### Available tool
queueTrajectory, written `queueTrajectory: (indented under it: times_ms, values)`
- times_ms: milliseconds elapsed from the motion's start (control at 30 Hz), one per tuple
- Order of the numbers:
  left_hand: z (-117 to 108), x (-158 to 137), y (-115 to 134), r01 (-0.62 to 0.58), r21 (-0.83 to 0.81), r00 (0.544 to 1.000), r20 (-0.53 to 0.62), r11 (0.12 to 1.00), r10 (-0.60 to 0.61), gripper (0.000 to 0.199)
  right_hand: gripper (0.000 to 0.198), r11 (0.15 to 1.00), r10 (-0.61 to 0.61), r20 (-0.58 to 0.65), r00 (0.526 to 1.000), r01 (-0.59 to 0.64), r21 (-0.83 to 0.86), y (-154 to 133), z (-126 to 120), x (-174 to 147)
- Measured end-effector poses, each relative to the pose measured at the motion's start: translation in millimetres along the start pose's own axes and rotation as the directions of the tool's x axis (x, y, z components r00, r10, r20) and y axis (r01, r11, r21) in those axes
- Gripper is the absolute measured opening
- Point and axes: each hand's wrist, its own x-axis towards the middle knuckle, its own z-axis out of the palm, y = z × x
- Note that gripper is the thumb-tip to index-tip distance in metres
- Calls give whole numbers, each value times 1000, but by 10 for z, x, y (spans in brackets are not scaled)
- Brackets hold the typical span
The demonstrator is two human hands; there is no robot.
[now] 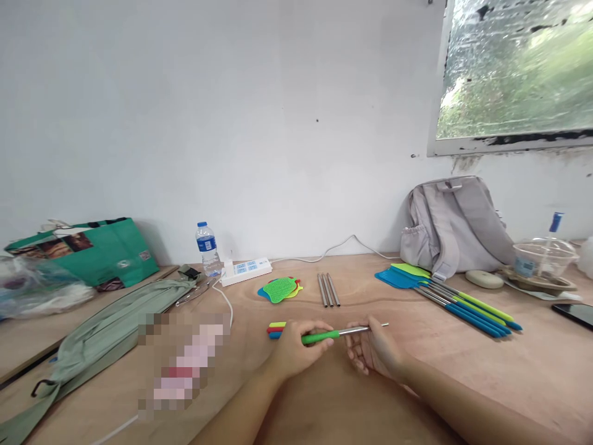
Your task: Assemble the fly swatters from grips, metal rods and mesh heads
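Note:
My left hand [294,349] is closed around a green handle [320,337]. A thin metal rod [354,330] lines up with the handle's right end and appears joined to it. The fingers of my right hand [380,347] pinch this rod, and its tip sticks out to the right. Partly hidden by my left hand lie yellow, red and blue handles [277,330]. Beyond my hands are three silver metal tubes [328,290] side by side and a pile of fly swatter heads [280,289], green on top. Several fly swatters [463,303] with blue and yellow-green ends lie to the right.
At the back stand a water bottle [207,249], a white power strip [246,271] and a grey backpack [456,225]. A green bag [109,253] and a sage-coloured cloth bag [120,321] lie left. A plastic cup [542,259] and phone [577,313] are right.

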Motion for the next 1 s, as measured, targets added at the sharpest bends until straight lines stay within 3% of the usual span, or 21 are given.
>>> queueTrajectory:
  times_ms: [400,600,767,867,933,1000]
  values:
    - [76,-45,61,-64,-66,998,4,996,65,16,35,989,-73,-10,997,71,-127,104,160,-69]
    - [100,-38,54,-80,-84,997,1,993,80,16,31,991,-105,-6,994,104,-84,130,134,-42]
    - [149,2,101,-95,-58,995,24,994,96,16,27,964,-265,-72,962,265,-5,119,240,27]
    - [186,0,99,-108,-86,993,46,990,113,18,25,945,-320,-42,947,322,53,115,320,26]
    - [139,6,50,-115,-110,993,12,987,117,22,22,935,-346,-14,938,346,79,96,309,13]
    - [5,33,-60,-113,-117,988,-116,987,99,20,19,920,-381,-25,924,381,85,48,230,1]
